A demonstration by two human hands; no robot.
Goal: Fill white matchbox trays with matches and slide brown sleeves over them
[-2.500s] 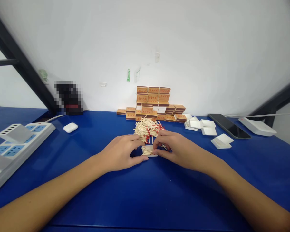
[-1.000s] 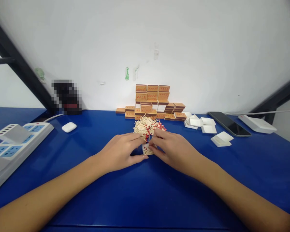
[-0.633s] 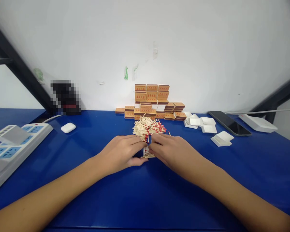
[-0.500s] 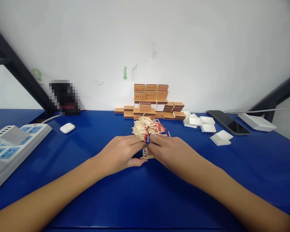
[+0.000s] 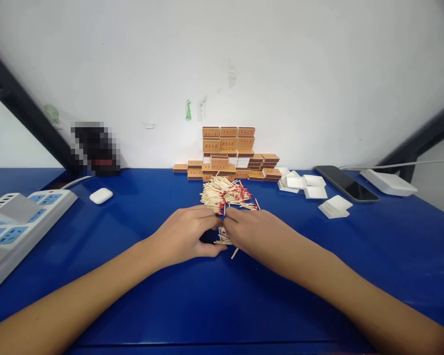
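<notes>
My left hand (image 5: 187, 231) curves round a small white matchbox tray (image 5: 221, 230), thumb at the near side and fingers at the far side. Several matches (image 5: 224, 241) lie in it, some slanting over its near edge. Fingers closed, my right hand (image 5: 249, 227) presses in at the tray's right side on matches; its fingertips are partly hidden. One loose match (image 5: 235, 253) sticks out below this hand. Just beyond both hands is a big heap of red-tipped matches (image 5: 225, 192).
Orange matchboxes (image 5: 228, 144) stand stacked against the wall. White empty trays (image 5: 296, 182) lie right of them, with another group (image 5: 335, 207) nearer. A phone (image 5: 346, 183) and a white flat device (image 5: 388, 182) sit far right. Leftward are a white case (image 5: 101, 195) and a power strip (image 5: 40, 217).
A match now pokes out below my right hand. My right hand has shifted slightly at the tray, and the left-hand fingers have opened a little from it. The whole view has moved slightly.
</notes>
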